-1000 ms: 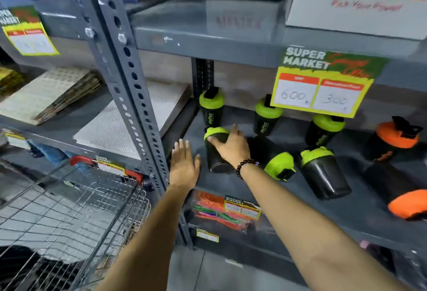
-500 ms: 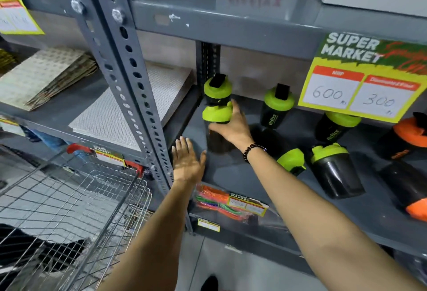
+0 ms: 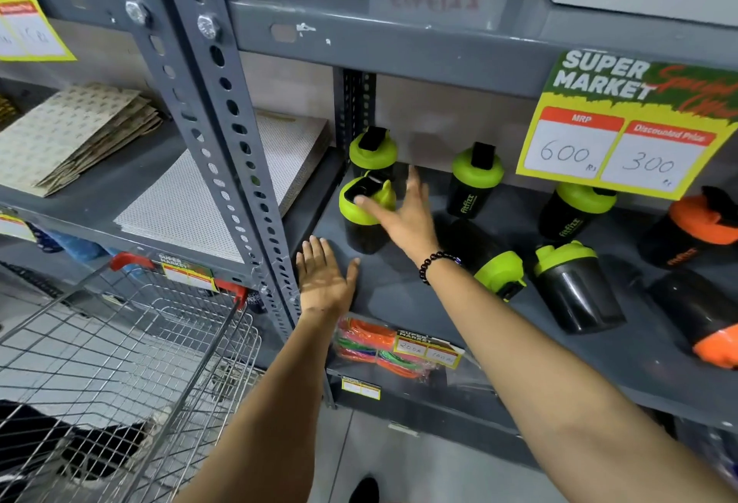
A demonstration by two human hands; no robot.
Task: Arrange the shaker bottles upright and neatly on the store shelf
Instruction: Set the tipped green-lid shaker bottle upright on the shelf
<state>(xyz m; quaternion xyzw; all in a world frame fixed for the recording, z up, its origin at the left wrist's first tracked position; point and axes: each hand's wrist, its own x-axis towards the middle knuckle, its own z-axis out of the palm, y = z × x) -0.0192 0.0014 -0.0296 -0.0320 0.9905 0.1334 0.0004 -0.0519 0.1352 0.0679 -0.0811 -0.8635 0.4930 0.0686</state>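
Black shaker bottles with green or orange lids sit on the grey shelf [image 3: 403, 298]. The front-left green-lid bottle [image 3: 361, 223] stands upright in front of another upright one [image 3: 373, 151]. My right hand [image 3: 403, 215] is beside it with fingers spread, the thumb resting on its lid. My left hand [image 3: 323, 282] lies flat and open on the shelf's front edge. Two more green-lid bottles [image 3: 475, 179] [image 3: 575, 211] and an orange-lid one [image 3: 695, 231] stand at the back. A green-lid bottle [image 3: 495, 267] lies on its side behind my right wrist, another [image 3: 571, 290] leans, and an orange-lid bottle [image 3: 707, 322] lies down.
A perforated steel upright [image 3: 235, 151] borders the shelf on the left. A wire shopping cart [image 3: 120, 362] stands lower left. A yellow price sign [image 3: 623, 143] hangs from the shelf above. Packets of coloured bands [image 3: 371, 346] lie on the shelf below. Flat paper stacks [image 3: 76, 131] fill the left bay.
My right hand stood the front-left green-lid bottle upright from lying, then loosened from a grip to spread fingers. My left hand stayed on the shelf edge.
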